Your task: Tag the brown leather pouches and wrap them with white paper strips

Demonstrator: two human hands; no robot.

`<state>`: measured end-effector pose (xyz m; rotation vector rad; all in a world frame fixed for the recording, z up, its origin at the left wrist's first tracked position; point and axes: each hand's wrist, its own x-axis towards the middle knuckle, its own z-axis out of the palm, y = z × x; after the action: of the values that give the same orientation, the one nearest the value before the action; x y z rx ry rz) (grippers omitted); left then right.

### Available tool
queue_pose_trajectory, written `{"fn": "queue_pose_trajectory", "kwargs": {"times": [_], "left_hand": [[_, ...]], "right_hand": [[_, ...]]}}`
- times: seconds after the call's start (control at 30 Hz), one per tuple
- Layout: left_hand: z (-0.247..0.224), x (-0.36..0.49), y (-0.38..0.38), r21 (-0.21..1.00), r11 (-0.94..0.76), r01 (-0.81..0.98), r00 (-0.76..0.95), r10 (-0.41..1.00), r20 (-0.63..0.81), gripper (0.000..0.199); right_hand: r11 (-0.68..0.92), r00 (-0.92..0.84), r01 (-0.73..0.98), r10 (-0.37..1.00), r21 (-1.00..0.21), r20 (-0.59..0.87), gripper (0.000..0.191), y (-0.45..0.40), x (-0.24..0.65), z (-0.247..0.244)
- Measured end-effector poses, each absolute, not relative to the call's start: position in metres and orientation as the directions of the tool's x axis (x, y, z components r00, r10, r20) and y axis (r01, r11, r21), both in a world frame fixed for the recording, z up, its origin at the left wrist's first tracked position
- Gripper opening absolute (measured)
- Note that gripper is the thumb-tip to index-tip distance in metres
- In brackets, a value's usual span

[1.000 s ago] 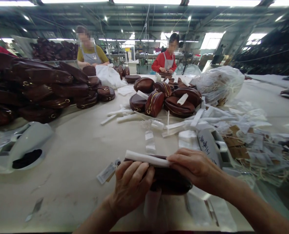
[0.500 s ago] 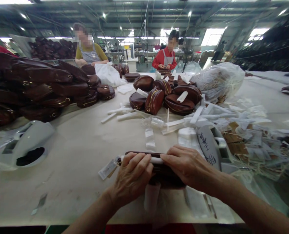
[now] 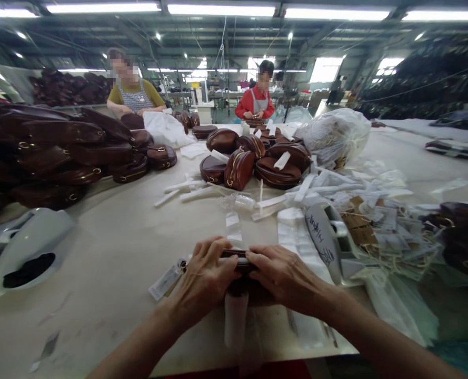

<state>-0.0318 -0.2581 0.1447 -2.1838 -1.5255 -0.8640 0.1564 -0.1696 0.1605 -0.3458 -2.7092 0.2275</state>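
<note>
A dark brown leather bag [image 3: 251,291] lies at the table's front edge, held between both my hands. My left hand [image 3: 209,271] grips its left part, with the thumb pressed along the top. My right hand [image 3: 281,271] is closed over the right part, fingertips on the top edge. A narrow pale strip [image 3: 239,260] runs along the bag's top between my thumbs. White wrapping [image 3: 236,318] hangs from the bag's near side. Beyond my left wrist, a hang tag [image 3: 165,282] is attached at the bag's left end. My hands cover much of the bag.
Grey tape dispensers stand left [image 3: 28,252] and right [image 3: 324,242]. Brown bags are piled at left [image 3: 68,152], with several more bags [image 3: 239,168] ahead. Loose tags [image 3: 391,226] and a stuffed plastic bag [image 3: 336,138] lie at right. Two co-workers stand across the table [image 3: 135,205].
My hands have shifted on the bag's top, the left thumb now pressing along the strip and less of the strip showing. The view has tilted up and turned slightly right.
</note>
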Motion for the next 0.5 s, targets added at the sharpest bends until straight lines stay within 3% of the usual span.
{"fn": "queue_pose_trajectory", "kwargs": {"times": [0.13, 0.27, 0.33, 0.4, 0.5], "left_hand": [[0.143, -0.035, -0.25, 0.03, -0.36, 0.932, 0.299, 0.815, 0.496, 0.006], [0.147, -0.036, -0.237, 0.049, -0.252, 0.966, 0.22, 0.909, 0.353, 0.023], [0.153, -0.038, -0.225, 0.062, -0.219, 0.974, 0.198, 0.951, 0.237, 0.018], [0.164, -0.042, -0.21, 0.15, -0.177, 0.973, 0.164, 0.982, 0.098, 0.012], [0.183, -0.05, -0.187, 0.394, -0.084, 0.915, 0.118, 0.991, -0.064, 0.018]], "right_hand": [[0.954, -0.864, 0.18, 0.27, -0.24, 0.425, 0.02, -0.163, 0.153, 0.149], [0.952, -0.838, 0.19, 0.285, -0.24, 0.466, 0.022, -0.152, 0.149, 0.141], [0.942, -0.825, 0.226, 0.321, -0.25, 0.465, 0.023, -0.144, 0.145, 0.139], [0.917, -0.81, 0.288, 0.387, -0.275, 0.441, 0.025, -0.136, 0.142, 0.14], [0.862, -0.792, 0.36, 0.485, -0.358, 0.372, 0.025, -0.122, 0.138, 0.15]]}}
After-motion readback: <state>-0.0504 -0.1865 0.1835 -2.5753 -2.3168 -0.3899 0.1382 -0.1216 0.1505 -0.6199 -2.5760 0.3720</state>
